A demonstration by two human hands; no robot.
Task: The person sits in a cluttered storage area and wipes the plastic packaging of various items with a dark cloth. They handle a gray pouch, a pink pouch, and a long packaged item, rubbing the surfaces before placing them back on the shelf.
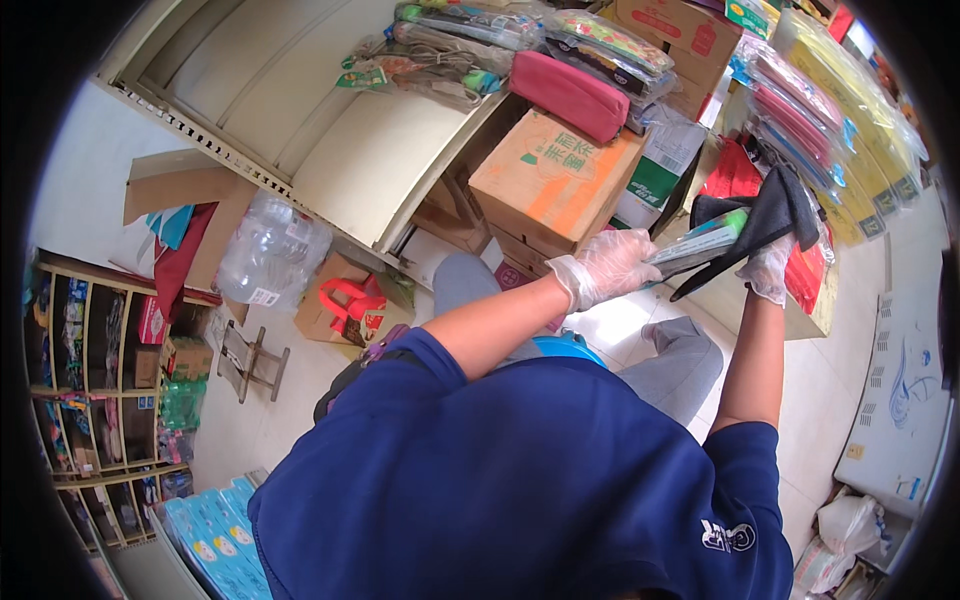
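My left hand (612, 268), in a clear disposable glove, is closed on one end of a clear plastic packet (698, 243) with a green edge and a pale printed band. Black cloth (768, 212) lies against the packet's far side, and its loose flaps hang past it. My right hand (766, 270), gloved too, is closed on the lower right part of the cloth. Whether the cloth is partly inside the packet I cannot tell. Both hands are above an open carton (812, 310) holding red packaged items (735, 172).
Ahead stands a cream metal shelf (350, 150) with bagged goods (455, 45). A pink pouch (570, 95) rests on a brown carton (555, 175). Yellow packs (850, 110) are piled at the far right, above a white freezer (895, 390). A small folding stool (252, 362) stands at left.
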